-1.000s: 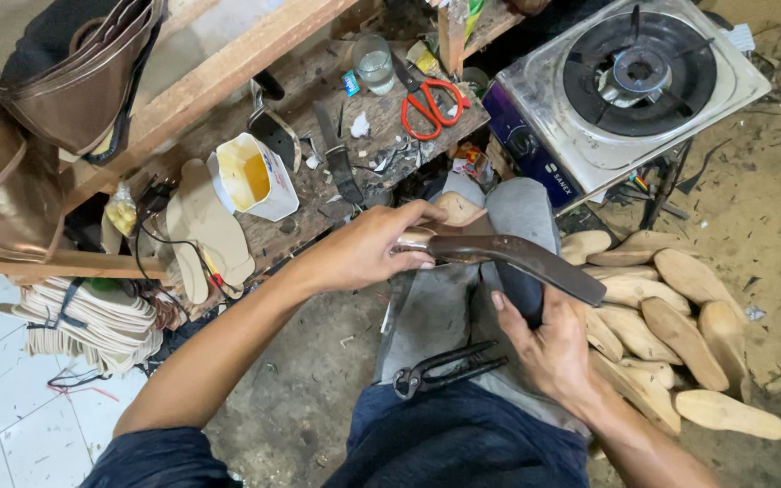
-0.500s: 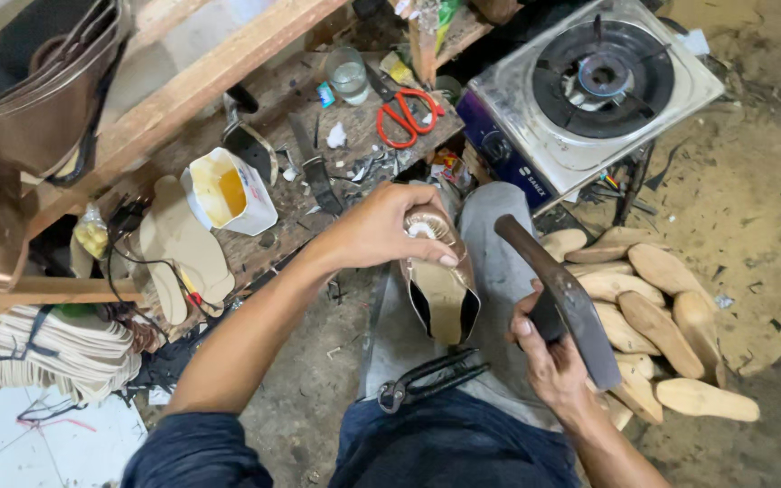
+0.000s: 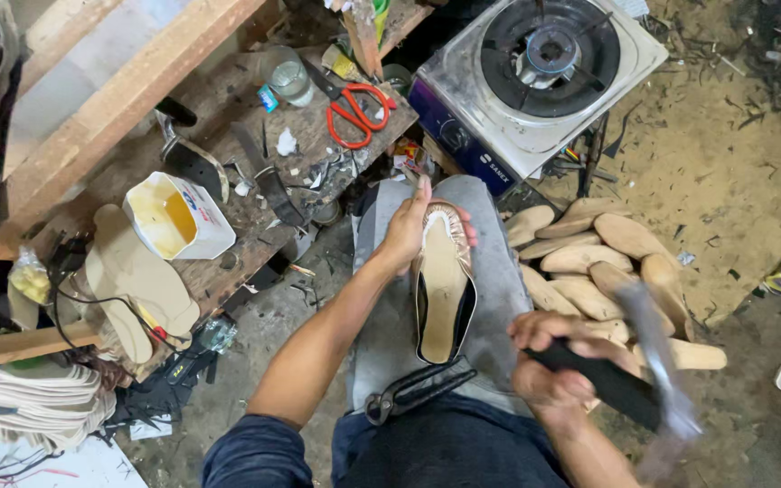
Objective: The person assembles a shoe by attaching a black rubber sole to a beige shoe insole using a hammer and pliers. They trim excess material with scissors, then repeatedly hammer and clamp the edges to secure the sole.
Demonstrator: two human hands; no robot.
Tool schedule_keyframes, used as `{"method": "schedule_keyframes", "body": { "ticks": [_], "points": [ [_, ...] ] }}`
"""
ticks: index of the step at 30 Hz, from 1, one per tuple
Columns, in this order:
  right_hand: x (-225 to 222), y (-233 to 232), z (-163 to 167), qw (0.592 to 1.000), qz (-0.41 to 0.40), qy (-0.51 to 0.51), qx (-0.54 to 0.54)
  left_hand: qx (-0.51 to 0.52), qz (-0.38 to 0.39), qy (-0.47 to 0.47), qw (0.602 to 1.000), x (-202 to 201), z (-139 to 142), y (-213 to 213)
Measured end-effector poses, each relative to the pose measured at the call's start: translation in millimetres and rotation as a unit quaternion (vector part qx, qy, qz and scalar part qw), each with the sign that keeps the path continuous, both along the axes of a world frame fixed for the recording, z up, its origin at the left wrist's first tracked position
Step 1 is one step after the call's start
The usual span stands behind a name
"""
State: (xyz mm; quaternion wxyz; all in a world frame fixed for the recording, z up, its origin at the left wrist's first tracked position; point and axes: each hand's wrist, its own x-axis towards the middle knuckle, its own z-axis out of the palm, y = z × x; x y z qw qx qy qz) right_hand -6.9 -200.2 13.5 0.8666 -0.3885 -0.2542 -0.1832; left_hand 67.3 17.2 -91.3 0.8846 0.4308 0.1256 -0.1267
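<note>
**Two hands, one shoe on the knee**

Two bare hands are busy over a grey-trousered lap. Going from the left of the room: a stack of pale flat insole boards (image 3: pixel 24 417) lies at the lower left edge, and above it several beige sole cut-outs (image 3: pixel 128 280) rest on the rough wooden workbench (image 3: pixel 255 154). Beside them stands a white tub of yellow glue (image 3: pixel 178 217), open at the top. Further along the bench top lie a clear glass jar (image 3: pixel 286 74) and a pair of red-handled scissors (image 3: pixel 354 108).

The left hand (image 3: pixel 409 230) reaches out along the lap and grips the toe end of a pale gold slip-on shoe with a dark rim (image 3: pixel 443 287), fingers curled round the far side, thumb up along the near edge. The shoe lies sole-up on the right thigh, toe pointing away from the person. Just below its heel, black-handled pincers (image 3: pixel 418 390) rest across the lap, touching no hand.

The right hand (image 3: pixel 558 366) is closed tight round the dark handle of a hammer (image 3: pixel 630 389), whose head is blurred, low and to the right of the shoe, apart from it.

Behind that hand, a heap of bare wooden shoe lasts (image 3: pixel 589 258) lies on the dirt floor, and a single-burner gas stove (image 3: pixel 535 72) sits above them.
</note>
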Motion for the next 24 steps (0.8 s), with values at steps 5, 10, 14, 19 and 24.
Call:
{"method": "schedule_keyframes", "body": {
  "ticks": [5, 10, 14, 19, 24],
  "points": [
    [0.5, -20.0, -18.6, 0.748, 0.042, 0.310, -0.585, 0.089, 0.035, -0.046, 0.994, -0.3, -4.8, -3.4],
    [-14.8, -13.9, -24.2, 0.995, 0.062, 0.049, -0.068, -0.004, 0.027, -0.015, 1.000, -7.0, -5.9, -5.0],
    [-10.7, -8.2, -34.0, 0.818, -0.047, 0.025, -0.573, 0.020, 0.041, -0.057, 0.997, -3.3, -2.2, -2.0],
    [-20.5, -19.4, -46.9, 0.964, 0.084, 0.175, -0.180, 0.004, 0.041, -0.026, 0.999, -6.9, 2.6, -6.5],
    [-10.9, -4.6, -63.4, 0.825, 0.025, 0.214, -0.523, 0.050, 0.040, -0.062, 0.996, -5.1, 4.9, -6.2]
  ]
}}
